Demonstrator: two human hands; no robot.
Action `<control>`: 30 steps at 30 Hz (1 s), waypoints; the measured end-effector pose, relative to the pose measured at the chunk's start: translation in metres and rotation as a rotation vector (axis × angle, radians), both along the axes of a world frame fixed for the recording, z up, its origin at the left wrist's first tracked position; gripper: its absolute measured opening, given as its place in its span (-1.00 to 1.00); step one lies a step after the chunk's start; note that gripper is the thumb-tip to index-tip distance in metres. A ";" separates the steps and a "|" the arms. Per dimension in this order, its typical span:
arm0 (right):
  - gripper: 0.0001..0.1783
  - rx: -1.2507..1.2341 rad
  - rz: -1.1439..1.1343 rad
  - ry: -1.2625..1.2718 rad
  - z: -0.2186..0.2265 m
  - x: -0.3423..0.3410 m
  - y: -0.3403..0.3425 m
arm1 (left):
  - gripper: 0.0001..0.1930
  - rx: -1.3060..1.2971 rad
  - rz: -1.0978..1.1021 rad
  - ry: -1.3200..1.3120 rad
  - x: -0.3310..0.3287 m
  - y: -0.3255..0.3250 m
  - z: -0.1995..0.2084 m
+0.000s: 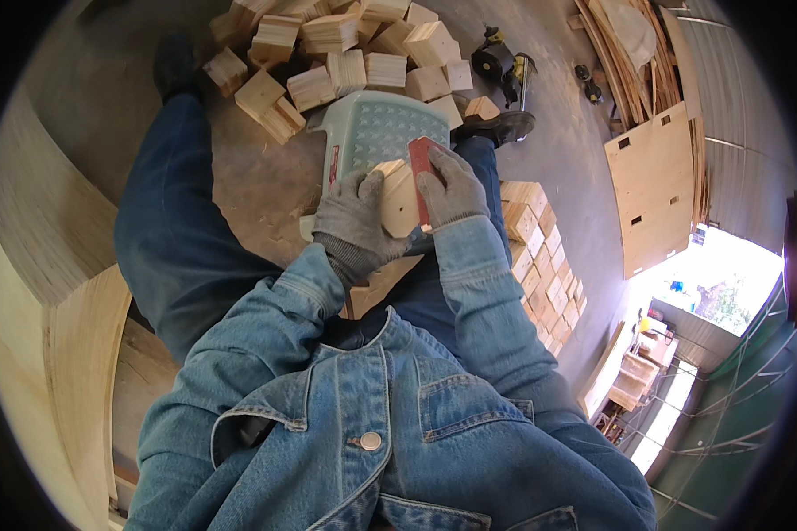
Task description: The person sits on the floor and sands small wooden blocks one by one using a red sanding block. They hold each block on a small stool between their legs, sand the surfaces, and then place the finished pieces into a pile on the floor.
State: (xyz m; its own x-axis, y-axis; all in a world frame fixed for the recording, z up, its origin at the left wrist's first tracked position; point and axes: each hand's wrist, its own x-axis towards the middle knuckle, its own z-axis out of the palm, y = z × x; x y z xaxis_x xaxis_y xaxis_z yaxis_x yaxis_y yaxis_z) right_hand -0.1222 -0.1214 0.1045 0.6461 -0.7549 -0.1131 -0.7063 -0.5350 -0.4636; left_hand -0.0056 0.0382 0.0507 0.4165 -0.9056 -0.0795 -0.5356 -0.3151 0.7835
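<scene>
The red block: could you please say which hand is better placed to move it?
Probably the right hand: it grips the red block, while the left hand holds the wooden block.

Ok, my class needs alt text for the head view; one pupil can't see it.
A gloved left hand grips a pale wooden block while the gloved right hand holds a red slab against its side. A pale green stool shows behind, loose wooden blocks beyond it, stacked blocks at right.

wood block point(399, 202) between left hand point(356, 217) and right hand point(452, 188) | stool point(385, 128) ahead | block pile point(354, 53) behind stool | block stack point(542, 257) right
</scene>
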 end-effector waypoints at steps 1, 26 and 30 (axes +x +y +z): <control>-0.41 0.001 -0.033 0.042 -0.007 0.003 -0.009 | 0.23 0.018 -0.013 -0.015 0.000 0.000 0.003; -0.40 -0.206 -0.097 0.175 -0.024 0.005 -0.022 | 0.19 0.064 -0.013 0.013 -0.001 0.000 0.001; -0.42 -0.249 -0.097 0.190 -0.023 0.004 -0.045 | 0.22 -0.008 0.009 -0.011 0.000 -0.001 0.003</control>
